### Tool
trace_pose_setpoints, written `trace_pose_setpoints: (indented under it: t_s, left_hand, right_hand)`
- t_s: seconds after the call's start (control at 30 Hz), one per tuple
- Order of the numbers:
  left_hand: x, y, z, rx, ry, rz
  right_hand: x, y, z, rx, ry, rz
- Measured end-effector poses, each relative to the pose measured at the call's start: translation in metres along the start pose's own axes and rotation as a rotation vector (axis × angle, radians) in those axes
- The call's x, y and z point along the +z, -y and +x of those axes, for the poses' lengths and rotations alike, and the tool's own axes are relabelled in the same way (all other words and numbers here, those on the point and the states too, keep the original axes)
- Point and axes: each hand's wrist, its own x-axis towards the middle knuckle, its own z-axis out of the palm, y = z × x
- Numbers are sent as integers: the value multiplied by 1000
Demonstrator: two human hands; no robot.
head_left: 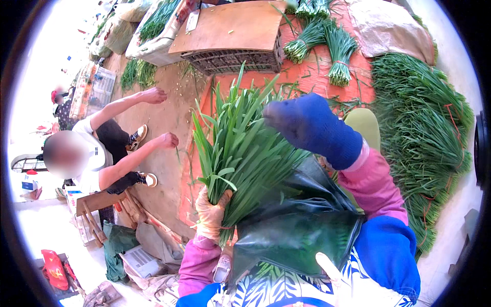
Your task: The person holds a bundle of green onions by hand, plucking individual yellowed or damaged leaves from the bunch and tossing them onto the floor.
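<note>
A large bunch of leafy green chives (250,153) stands tilted over my lap, its leaf tips spreading toward the far side. My left hand (209,215), in a pale orange glove, is closed round its lower end. My right hand (312,128), in a dark blue knitted glove, is raised beside the upper right leaves. Its fingers are blurred, so I cannot make out whether they grip anything. Across my lap lies a dark green waterproof apron (302,235), under the bunch.
On the right lies a long pile of chives (419,133). Tied bundles (340,56) rest on the orange sheet (358,71) at the far side. A board (230,25) covers a dark crate (235,60). A seated person (97,153) reaches in from the left.
</note>
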Motion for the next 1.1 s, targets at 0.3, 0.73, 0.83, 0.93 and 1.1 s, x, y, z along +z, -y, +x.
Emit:
trace_pose_setpoints:
  t_s: [0.3, 0.73, 0.83, 0.93, 1.1]
  left_hand:
    - [-24, -18, 1, -67, -34, -174]
    - [38, -58, -25, 236, 83, 1123]
    - [25, -55, -23, 323, 194, 1053]
    - [22, -62, -20, 370, 318, 1073]
    - [-35, -60, 20, 310, 150, 480]
  right_hand:
    - [-22, -12, -30, 733, 46, 1035]
    - [9, 20, -74, 699, -412, 866]
    - [0, 49, -65, 145, 366, 223]
    - [49, 75, -68, -174, -18, 125]
    - [87, 66, -94, -163, 157, 87]
